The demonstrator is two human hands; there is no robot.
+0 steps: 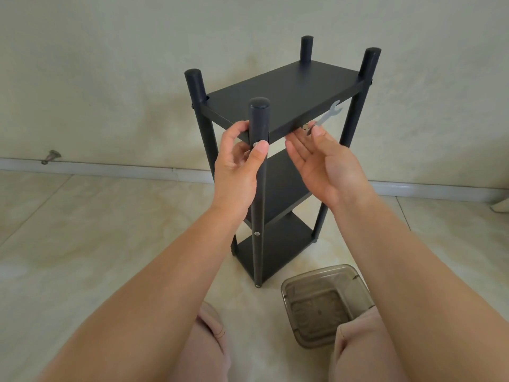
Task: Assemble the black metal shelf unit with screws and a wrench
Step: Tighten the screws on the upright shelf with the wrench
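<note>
**A:** Three tiers up already? Where's the shelf unit (278,172) sitting?

**B:** On the floor (82,230) near the wall, upright. Left hand (238,166) wraps the nearest post (259,188) at the top shelf, thumb pressed on a screw (255,144).

**A:** And the wrench (326,114)?

**B:** Right hand (322,164), palm mostly open, pinches it in thumb and fingertip beside the top shelf's edge. Plastic container (319,277) sits on the floor close by.

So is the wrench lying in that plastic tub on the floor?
No, the wrench is pinched in the right hand; the tub looks empty.
</note>
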